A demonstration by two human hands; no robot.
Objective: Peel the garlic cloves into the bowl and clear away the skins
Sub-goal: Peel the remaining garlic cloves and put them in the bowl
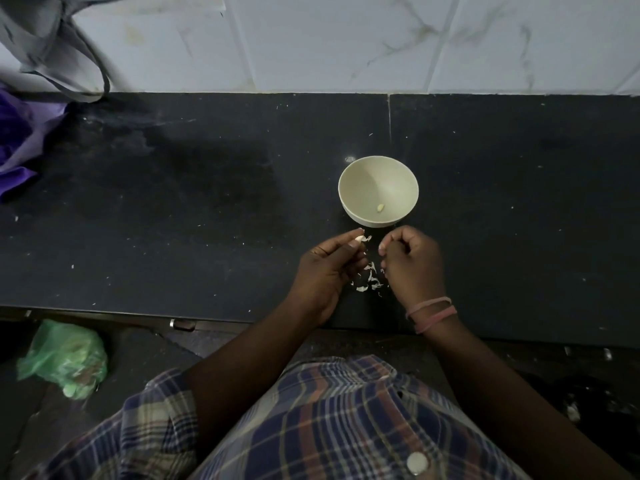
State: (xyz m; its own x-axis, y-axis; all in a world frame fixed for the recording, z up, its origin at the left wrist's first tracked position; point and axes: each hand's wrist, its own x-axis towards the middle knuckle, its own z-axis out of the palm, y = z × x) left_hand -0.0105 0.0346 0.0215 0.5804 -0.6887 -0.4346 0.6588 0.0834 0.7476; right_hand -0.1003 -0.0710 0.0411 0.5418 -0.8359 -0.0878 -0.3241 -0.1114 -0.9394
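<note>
Counter point(207, 202): dark stone, matt, speckled, with a seam at 12 o'clock. Wall point(346, 39): pale glossy tiles, marble-veined. Bowl point(349, 188): cream, smooth, matt, plastic-like. Skins point(370, 278): thin, papery, white. Bag point(65, 358), 8 o'clock: green, thin crinkled plastic. Shirt point(329, 420): woven checked cloth, shiny button. Bands point(433, 311): pink, rubbery.
</note>
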